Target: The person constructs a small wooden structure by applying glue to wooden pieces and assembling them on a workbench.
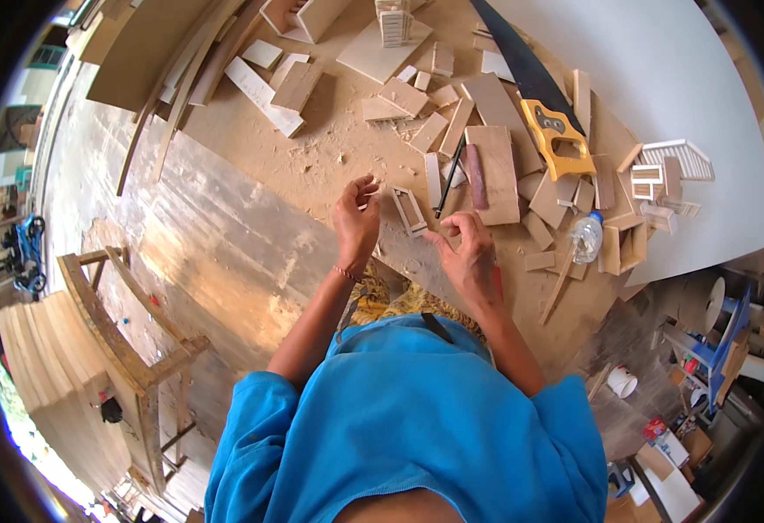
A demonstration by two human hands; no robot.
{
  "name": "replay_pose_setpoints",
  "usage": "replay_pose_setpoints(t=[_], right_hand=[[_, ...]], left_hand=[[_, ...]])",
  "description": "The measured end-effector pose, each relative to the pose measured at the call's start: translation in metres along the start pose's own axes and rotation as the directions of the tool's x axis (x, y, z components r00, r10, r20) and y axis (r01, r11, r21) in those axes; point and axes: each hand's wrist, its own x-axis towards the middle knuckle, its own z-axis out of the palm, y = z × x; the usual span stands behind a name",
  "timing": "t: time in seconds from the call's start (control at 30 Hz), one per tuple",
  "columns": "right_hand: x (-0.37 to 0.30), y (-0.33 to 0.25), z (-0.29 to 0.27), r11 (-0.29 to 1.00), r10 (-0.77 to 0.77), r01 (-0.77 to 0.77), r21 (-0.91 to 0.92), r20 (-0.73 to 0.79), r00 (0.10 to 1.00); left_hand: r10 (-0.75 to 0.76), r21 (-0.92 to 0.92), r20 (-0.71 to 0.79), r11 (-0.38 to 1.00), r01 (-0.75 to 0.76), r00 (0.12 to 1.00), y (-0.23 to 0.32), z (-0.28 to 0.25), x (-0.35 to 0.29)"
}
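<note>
A small pale wooden frame (409,212), narrow with a pointed far end, lies on the sawdust-strewn board between my hands. My left hand (358,225) hovers to its left, fingers loosely curled and apart, with nothing visible in them. Close to the frame's near end is my right hand (469,257), its thumb stretched toward the frame and its fingers bent; I see nothing held there. Just beyond the right hand, a dark pencil-like stick (450,179) rests beside a brown rounded bar (476,177), which lies on a wooden block (501,187).
A handsaw with a yellow handle (559,142) lies at the far right among several wood offcuts (404,96). A plastic bottle (587,239) and a small wooden house model (661,179) are to the right. Long planks (192,74) lean far left; a wooden stand (142,370) stands near left.
</note>
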Motion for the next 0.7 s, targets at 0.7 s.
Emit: replay_pose_setpoints(t=[0.7], right_hand=[[0.063, 0.025, 0.041, 0.874, -0.474, 0.486, 0.031, 0.282, 0.834]], left_hand=[[0.152, 0.178, -0.195, 0.977, -0.117, 0.969, -0.008, 0.027, -0.047]])
